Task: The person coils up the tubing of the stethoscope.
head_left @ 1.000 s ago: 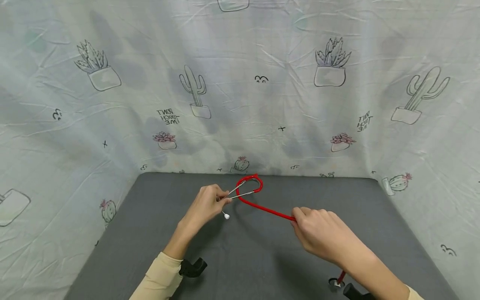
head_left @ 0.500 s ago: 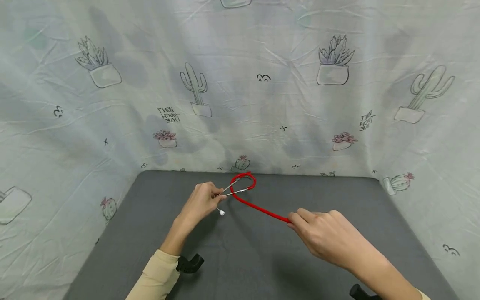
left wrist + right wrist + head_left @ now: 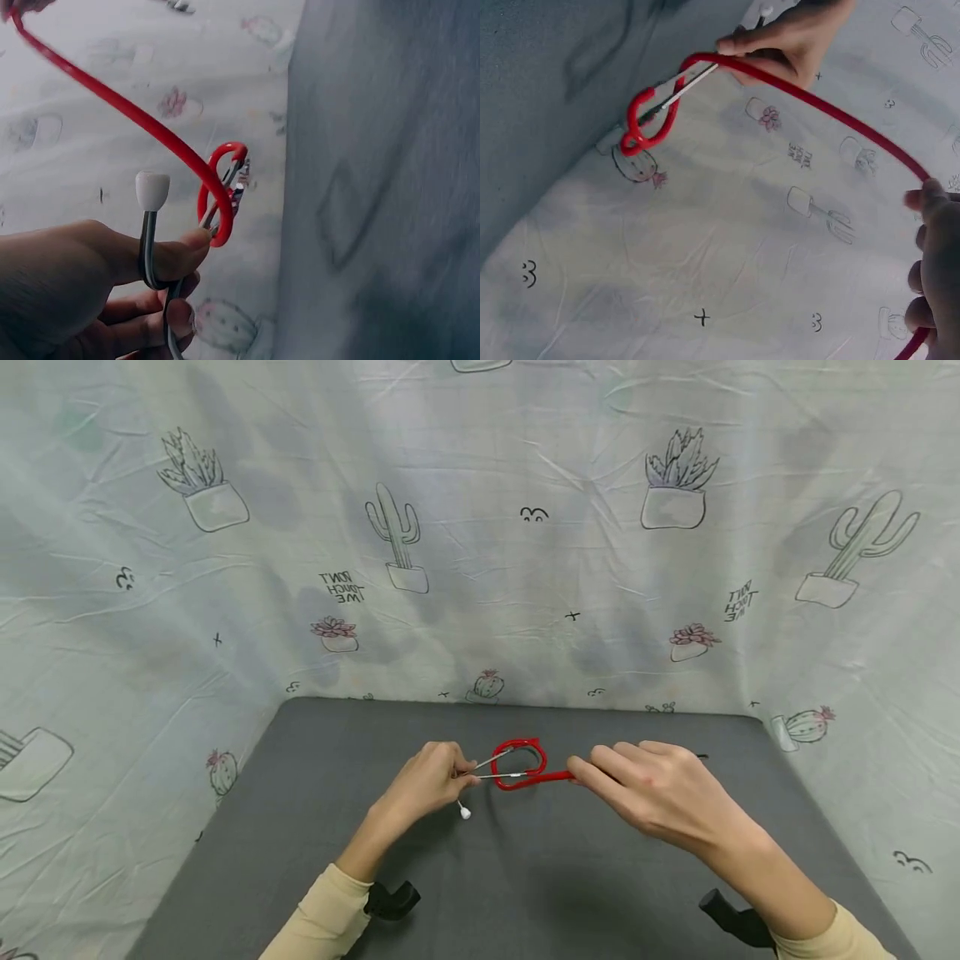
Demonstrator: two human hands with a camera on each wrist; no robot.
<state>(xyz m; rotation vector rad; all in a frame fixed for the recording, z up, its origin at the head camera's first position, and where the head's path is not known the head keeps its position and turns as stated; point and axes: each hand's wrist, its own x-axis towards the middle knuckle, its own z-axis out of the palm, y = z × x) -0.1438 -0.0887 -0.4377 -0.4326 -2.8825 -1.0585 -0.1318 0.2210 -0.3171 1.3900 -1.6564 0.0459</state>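
Observation:
A stethoscope with red tubing [image 3: 553,777] is held between both hands above the grey table. My left hand [image 3: 422,787] pinches its thin metal ear tubes [image 3: 491,776] between thumb and fingers. One white eartip [image 3: 153,191] sticks up beside the thumb in the left wrist view; in the head view it hangs below the fingers. Beyond that hand the tubing bends in a loop [image 3: 671,124] around the metal tubes. My right hand [image 3: 660,789] grips the tubing farther along, and in the right wrist view a length of it emerges below the fingers. The chest piece is not seen.
The grey tabletop [image 3: 525,893] lies beneath both hands. Pale cloth [image 3: 480,568] printed with cacti and potted plants hangs behind and at both sides. A black wrist mount [image 3: 393,902] sits at the left sleeve, another black mount [image 3: 735,918] at the right.
My right hand has risen, and the tubing between the hands has gone from slanting to nearly level. The left hand moved slightly right and nearer. The chest piece under the right arm has left view.

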